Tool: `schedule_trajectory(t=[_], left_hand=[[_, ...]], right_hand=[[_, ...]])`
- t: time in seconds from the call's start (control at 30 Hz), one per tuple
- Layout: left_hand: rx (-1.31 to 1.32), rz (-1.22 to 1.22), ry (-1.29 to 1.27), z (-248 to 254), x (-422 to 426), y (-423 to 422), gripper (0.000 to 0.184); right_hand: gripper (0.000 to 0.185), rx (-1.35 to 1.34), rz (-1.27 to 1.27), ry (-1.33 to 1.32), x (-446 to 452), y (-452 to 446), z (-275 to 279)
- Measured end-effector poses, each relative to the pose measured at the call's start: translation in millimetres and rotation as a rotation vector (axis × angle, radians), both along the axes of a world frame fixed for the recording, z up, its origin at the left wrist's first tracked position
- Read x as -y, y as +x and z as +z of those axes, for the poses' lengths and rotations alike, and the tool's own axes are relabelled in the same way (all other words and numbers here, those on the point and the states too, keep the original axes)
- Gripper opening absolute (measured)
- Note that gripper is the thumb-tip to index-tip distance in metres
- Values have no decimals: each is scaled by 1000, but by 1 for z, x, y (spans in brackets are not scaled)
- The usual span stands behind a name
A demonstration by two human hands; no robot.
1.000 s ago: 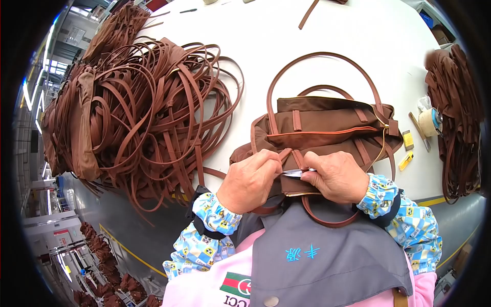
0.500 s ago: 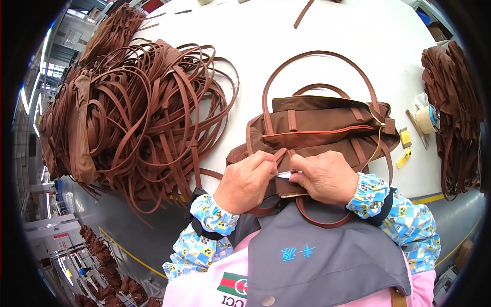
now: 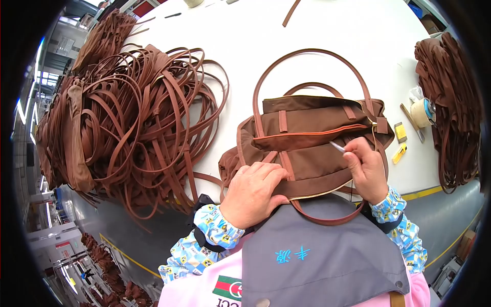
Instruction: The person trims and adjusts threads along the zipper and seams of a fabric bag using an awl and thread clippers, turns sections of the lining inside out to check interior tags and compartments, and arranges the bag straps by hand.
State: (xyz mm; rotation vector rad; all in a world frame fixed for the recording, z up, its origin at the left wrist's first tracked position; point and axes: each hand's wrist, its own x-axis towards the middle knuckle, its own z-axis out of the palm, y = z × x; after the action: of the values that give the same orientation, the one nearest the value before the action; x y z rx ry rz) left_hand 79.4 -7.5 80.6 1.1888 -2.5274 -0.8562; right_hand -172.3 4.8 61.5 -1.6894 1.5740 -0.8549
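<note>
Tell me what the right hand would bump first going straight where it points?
Probably the brown handbag, by its orange-edged opening, though depth around the right hand is unclear.

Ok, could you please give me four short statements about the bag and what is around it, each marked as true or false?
1. The left grip touches the brown bag. True.
2. The right grip is empty. False: the right grip holds a thin pointed tool.
3. A heap of brown straps lies left of the bag. True.
4. The yellow cutter lies on the floor. False: the yellow cutter lies on the white table.
</note>
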Motion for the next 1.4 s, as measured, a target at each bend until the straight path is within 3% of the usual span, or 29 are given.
schedule_trajectory(t=[0.17, 0.2, 0.33, 0.43, 0.63, 0.73, 0.87, 1.03, 1.1, 1.2, 1.33, 1.4], left_hand=[[109, -115, -83, -3, -1, 2, 53], [153, -149, -153, -6, -2, 0, 56], [-59, -81, -161, -22, 2, 3, 38], [-121, -69, -224, -33, 6, 12, 33], [-217, -20, -164, -44, 9, 25, 32], [-195, 27, 19, -40, 15, 34, 33], [58, -120, 230, 4, 32, 32, 41], [186, -102, 248, 73, 41, -20, 31], [-32, 25, 521, 81, 37, -48, 24], [-112, -79, 728, 52, 34, -66, 37], [-133, 29, 952, 27, 26, -73, 35], [-408, -18, 1103, 9, 23, -75, 31]], right_hand=[[21, 441, -236, -188, -14, -19, -13], [24, 415, -295, -203, -16, -26, -11], [15, 492, -605, -157, -20, -64, -28], [15, 490, -620, -81, -24, -88, -45], [28, 401, -442, 28, -19, -78, -51], [29, 427, -304, 51, -21, -64, -45], [27, 425, -197, -1, -30, -54, -15], [27, 463, 66, -83, -46, -45, 2], [22, 499, 211, -132, -49, -40, 16], [21, 499, 265, -174, -50, -39, 15], [21, 488, 300, -194, -50, -44, 11], [21, 493, 312, -217, -48, -44, 9]])
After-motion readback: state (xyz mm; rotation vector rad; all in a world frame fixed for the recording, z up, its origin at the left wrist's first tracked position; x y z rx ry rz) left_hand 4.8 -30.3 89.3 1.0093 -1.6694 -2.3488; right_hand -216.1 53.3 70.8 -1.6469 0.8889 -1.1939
